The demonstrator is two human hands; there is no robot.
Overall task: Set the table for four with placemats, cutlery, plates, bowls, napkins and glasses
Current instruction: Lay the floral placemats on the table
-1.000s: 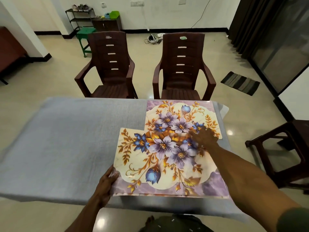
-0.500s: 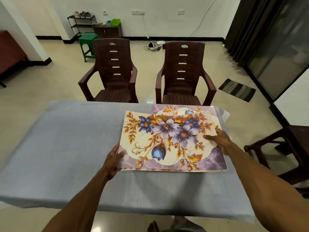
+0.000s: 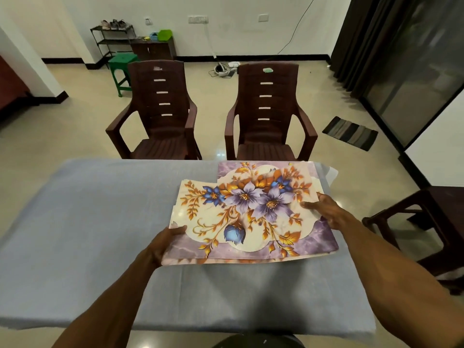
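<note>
A stack of floral placemats (image 3: 251, 217) with purple and blue flowers is held a little above the blue-grey tablecloth (image 3: 100, 222), right of the table's middle. My left hand (image 3: 164, 243) grips the stack's near left corner, thumb on top. My right hand (image 3: 326, 209) holds its right edge, thumb resting on the print. Another placemat (image 3: 298, 169) of the same pattern lies flat on the cloth at the far right, partly hidden under the held stack.
Two brown plastic armchairs, one at the left (image 3: 155, 114) and one at the right (image 3: 266, 114), stand at the table's far side. A dark wooden stool (image 3: 426, 222) is at the right. A green stool (image 3: 123, 69), a shoe rack (image 3: 113, 38) and a striped mat (image 3: 350, 133) lie beyond.
My right hand left the middle of the mats and took the stack's right edge. Both hands lifted the stack off the cloth and carried it away from the near edge.
</note>
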